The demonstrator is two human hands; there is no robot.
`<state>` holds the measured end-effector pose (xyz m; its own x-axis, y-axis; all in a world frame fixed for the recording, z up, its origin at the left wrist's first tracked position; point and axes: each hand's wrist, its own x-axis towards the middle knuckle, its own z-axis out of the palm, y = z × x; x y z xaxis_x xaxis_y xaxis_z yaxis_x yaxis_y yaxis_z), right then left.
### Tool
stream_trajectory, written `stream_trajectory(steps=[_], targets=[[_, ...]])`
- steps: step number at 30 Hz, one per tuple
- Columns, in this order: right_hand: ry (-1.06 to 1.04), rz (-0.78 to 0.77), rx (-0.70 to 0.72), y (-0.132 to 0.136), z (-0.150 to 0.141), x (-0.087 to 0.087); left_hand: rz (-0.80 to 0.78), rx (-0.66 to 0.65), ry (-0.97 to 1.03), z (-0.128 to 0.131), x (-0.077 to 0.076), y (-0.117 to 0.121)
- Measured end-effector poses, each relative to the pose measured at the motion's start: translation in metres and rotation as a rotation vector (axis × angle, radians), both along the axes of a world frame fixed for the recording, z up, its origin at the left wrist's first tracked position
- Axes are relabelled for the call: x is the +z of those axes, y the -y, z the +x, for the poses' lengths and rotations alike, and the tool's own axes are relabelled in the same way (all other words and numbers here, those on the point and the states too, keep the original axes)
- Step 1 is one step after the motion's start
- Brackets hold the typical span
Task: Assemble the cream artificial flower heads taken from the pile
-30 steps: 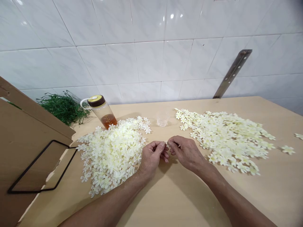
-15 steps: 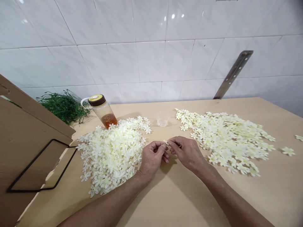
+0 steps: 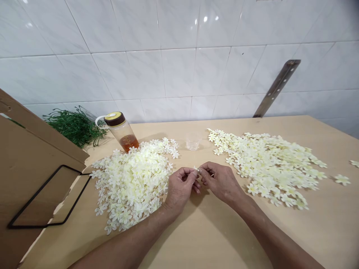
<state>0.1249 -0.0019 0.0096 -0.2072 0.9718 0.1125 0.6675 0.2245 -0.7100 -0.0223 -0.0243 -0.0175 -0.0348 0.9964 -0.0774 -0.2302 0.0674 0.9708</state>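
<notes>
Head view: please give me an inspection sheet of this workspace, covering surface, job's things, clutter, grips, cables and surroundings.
Surface: pale wood-toned table.
Job's things: left pile of whitish flowers, heaped; right pile, flatter, with a stray flower beyond it.
Clutter: bottle of reddish-brown liquid behind the left pile; clear cup; green bundle; black frame.
Grips: left hand and right hand pinch a small whitish piece; its details are too small to tell.
Cables: nothing seen.
Surroundings: tiled wall, perforated metal strip, brown panel.

Bottle behind left flower pile
</notes>
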Motion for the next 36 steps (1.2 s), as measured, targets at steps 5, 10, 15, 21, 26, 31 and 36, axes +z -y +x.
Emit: stream_trajectory(steps=[5, 10, 15, 21, 26, 31, 36], targets=[[-0.006, 0.013, -0.013, 0.0, 0.0, -0.002, -0.001, 0.019, 0.01, 0.0, -0.002, -0.001], [-0.045, 0.009, -0.051, 0.001, -0.001, -0.001, -0.003, 0.005, -0.011, -0.001, -0.006, -0.001], [-0.091, -0.025, -0.051, 0.001, -0.002, -0.003, -0.013, 0.019, -0.012, -0.001, -0.007, -0.002], [-0.115, -0.007, 0.004, 0.002, -0.002, -0.001, -0.008, 0.025, -0.002, -0.001, -0.005, -0.002], [-0.115, -0.016, 0.05, 0.005, -0.002, 0.006, 0.009, 0.026, -0.005, -0.001, -0.004, -0.001], [-0.133, -0.022, 0.063, 0.005, -0.002, 0.006, 0.022, 0.027, -0.018, 0.0, -0.004, -0.001], [-0.123, -0.012, 0.052, 0.003, -0.002, 0.004, 0.036, 0.018, -0.039, 0.0, -0.006, -0.001]])
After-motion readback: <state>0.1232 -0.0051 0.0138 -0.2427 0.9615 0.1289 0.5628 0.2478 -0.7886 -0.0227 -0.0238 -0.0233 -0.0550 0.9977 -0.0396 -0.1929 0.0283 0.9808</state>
